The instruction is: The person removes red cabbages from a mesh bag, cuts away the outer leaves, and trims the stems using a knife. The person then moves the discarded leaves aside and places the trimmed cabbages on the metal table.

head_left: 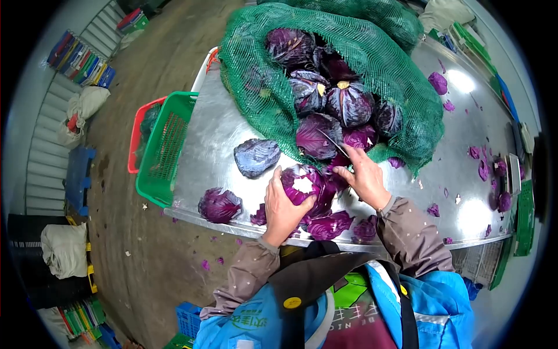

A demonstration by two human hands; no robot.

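Note:
My left hand [281,203] grips a red cabbage [295,174] whose pale cut stem end faces up. My right hand [366,177] is closed on a knife [332,139], its thin blade pointing up and left over the cabbages behind. Loose purple leaves [330,225] lie under and beside the held cabbage, near the table's front edge. Just beyond both hands, a green mesh bag [256,87] lies open with several whole red cabbages [350,103] in its mouth. A bluish outer leaf [256,157] rests to the left of my left hand.
The metal table [195,157] carries another curled leaf [220,205] at front left and purple scraps [437,83] on the right. A second full mesh bag [372,17] lies behind. Beside the table's left edge stand a green crate [165,151] and a red crate [137,136].

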